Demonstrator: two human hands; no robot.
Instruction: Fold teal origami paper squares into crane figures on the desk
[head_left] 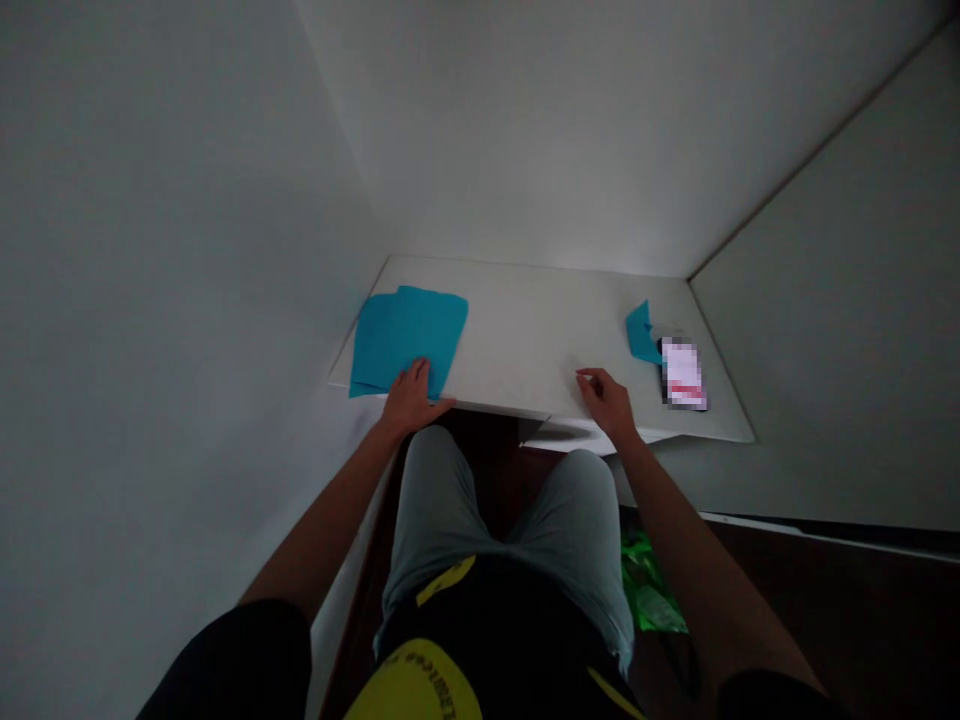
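Note:
Flat teal sheets, which look like paper or thin cloth, lie overlapping on the left part of a white tabletop. My left hand rests on their near edge, fingers stretched out over the sheets and thumb pointing right along the table edge. Over the right half of the table, close to the front edge, is my right hand. Its fingers are curled in, and I see nothing in them. Beyond it to the right lies a smaller, folded-looking teal piece.
A phone with a lit, blurred screen lies at the right, touching the small teal piece. White walls enclose the table at the back and sides. A white panel shows below the front edge. On the floor sits a green plastic bag.

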